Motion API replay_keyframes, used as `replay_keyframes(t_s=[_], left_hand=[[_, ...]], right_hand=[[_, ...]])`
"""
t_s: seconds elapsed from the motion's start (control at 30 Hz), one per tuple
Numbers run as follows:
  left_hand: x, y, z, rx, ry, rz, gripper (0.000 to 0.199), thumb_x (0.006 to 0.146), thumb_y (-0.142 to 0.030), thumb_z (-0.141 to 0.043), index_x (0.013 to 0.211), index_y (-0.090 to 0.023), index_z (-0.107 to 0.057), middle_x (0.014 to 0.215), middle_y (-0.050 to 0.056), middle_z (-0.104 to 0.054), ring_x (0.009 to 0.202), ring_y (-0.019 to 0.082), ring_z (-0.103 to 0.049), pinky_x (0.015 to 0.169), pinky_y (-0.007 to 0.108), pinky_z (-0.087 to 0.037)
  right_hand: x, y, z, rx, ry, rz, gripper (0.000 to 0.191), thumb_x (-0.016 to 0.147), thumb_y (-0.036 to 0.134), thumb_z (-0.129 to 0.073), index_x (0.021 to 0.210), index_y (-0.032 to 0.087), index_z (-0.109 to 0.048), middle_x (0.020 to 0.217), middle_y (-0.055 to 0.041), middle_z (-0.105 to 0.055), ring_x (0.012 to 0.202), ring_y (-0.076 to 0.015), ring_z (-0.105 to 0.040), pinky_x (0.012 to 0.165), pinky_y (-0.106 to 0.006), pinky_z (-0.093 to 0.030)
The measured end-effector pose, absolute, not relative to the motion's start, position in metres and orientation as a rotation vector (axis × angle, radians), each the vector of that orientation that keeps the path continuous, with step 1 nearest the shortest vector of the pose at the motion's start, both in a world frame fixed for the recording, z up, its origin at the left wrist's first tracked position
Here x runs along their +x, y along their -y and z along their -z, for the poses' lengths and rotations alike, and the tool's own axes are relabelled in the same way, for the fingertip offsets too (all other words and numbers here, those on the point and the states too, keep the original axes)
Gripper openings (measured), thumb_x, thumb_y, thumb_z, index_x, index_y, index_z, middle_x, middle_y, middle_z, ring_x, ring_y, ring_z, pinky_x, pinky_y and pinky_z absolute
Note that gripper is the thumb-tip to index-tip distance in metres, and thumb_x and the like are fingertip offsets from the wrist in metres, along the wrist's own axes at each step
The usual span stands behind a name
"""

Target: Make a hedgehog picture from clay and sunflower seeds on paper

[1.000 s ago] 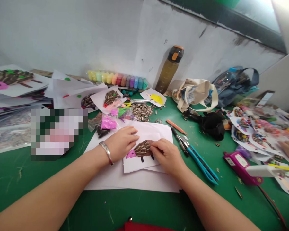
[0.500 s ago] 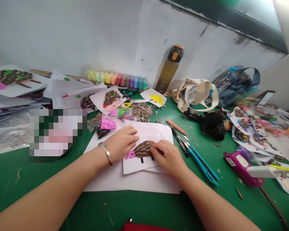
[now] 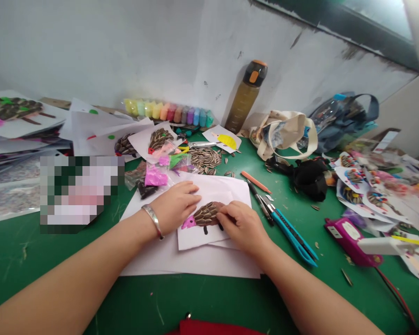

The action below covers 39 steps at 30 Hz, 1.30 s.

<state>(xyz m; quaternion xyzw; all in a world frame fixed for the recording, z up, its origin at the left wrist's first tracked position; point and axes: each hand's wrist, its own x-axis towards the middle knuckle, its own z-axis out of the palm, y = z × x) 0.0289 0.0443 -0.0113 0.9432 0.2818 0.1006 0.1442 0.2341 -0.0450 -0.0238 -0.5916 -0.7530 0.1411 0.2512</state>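
Observation:
A hedgehog picture (image 3: 206, 215) with a pink face, brown body and rows of striped seeds lies on a white card (image 3: 192, 240) over larger white sheets (image 3: 153, 260). My left hand (image 3: 176, 204), with a silver bracelet at the wrist, rests flat on the card's left part, fingers apart and nothing held. At the right end of the hedgehog's body, my right hand (image 3: 239, 223) has thumb and forefinger pinched together against the brown surface. Whatever is between those fingertips is hidden. A pile of striped seeds (image 3: 206, 159) lies behind the sheets.
Right of the sheets lie an orange stick (image 3: 255, 182), pens (image 3: 260, 202) and blue tweezers (image 3: 293, 237). A magenta device (image 3: 351, 242) sits farther right. Clay packets (image 3: 156, 176), a bottle (image 3: 246, 97) and a cloth bag (image 3: 282, 132) stand behind. Finished pictures (image 3: 17, 114) are stacked left.
The view has shifted very slightly. Both hands keep nearly the same places on the card, and the right fingertips stay at the hedgehog's right end.

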Motion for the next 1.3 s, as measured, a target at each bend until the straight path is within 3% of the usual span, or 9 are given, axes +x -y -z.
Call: replay_keyframes(t_s=[0.5,0.7,0.8,1.03,1.2,1.3], left_hand=[[0.029,-0.045,0.011,2.746,-0.777,-0.309,0.025,0.09,-0.017,-0.043,0.092,-0.014,-0.068,0.104,0.012,-0.061,0.104,0.024,-0.052,0.095,0.038,-0.043],[0.028,-0.047,0.01,2.783,-0.739,-0.301,0.024,0.09,-0.017,-0.043,0.092,-0.017,-0.067,0.1,0.009,-0.06,0.098,0.022,-0.053,0.088,0.036,-0.046],[0.027,-0.047,0.01,2.794,-0.721,-0.309,0.025,0.09,-0.018,-0.041,0.092,-0.017,-0.066,0.098,0.009,-0.06,0.097,0.022,-0.053,0.087,0.036,-0.046],[0.025,-0.048,0.013,2.752,-0.723,-0.303,0.023,0.091,-0.018,-0.042,0.092,-0.016,-0.066,0.101,0.01,-0.06,0.1,0.023,-0.052,0.089,0.037,-0.045],[0.026,-0.048,0.014,2.74,-0.722,-0.343,0.023,0.09,-0.018,-0.043,0.091,-0.016,-0.066,0.099,0.009,-0.06,0.099,0.022,-0.052,0.089,0.036,-0.045],[0.026,-0.048,0.013,2.715,-0.716,-0.368,0.024,0.089,-0.017,-0.043,0.091,-0.017,-0.067,0.099,0.009,-0.06,0.098,0.022,-0.053,0.088,0.036,-0.045]], right_hand=[[0.244,0.038,0.021,-1.636,1.816,-0.517,0.014,0.087,0.02,-0.055,0.078,0.021,-0.066,0.074,0.0005,-0.067,0.073,-0.0138,-0.061,0.068,-0.023,-0.043],[0.256,0.01,-0.013,-1.823,2.143,-0.107,0.026,0.091,0.019,-0.045,0.078,0.02,-0.067,0.077,-0.0037,-0.064,0.078,-0.0173,-0.059,0.073,-0.027,-0.041],[0.261,-0.022,-0.025,-2.043,2.269,0.096,0.028,0.09,0.015,-0.041,0.092,0.02,-0.068,0.09,-0.0068,-0.066,0.087,-0.0194,-0.058,0.074,-0.028,-0.039],[0.257,-0.07,0.0,-2.134,2.344,0.126,0.021,0.084,0.013,-0.047,0.081,0.02,-0.067,0.094,-0.0087,-0.067,0.091,-0.0241,-0.057,0.074,-0.032,-0.038],[0.251,-0.054,-0.011,-2.155,2.238,0.148,0.026,0.091,0.015,-0.038,0.101,0.017,-0.062,0.102,-0.0132,-0.064,0.096,-0.0249,-0.057,0.077,-0.034,-0.04],[0.248,-0.019,-0.023,-1.99,2.114,-0.036,0.029,0.095,0.017,-0.032,0.112,0.019,-0.056,0.095,-0.0069,-0.066,0.086,-0.0191,-0.06,0.075,-0.029,-0.043]])
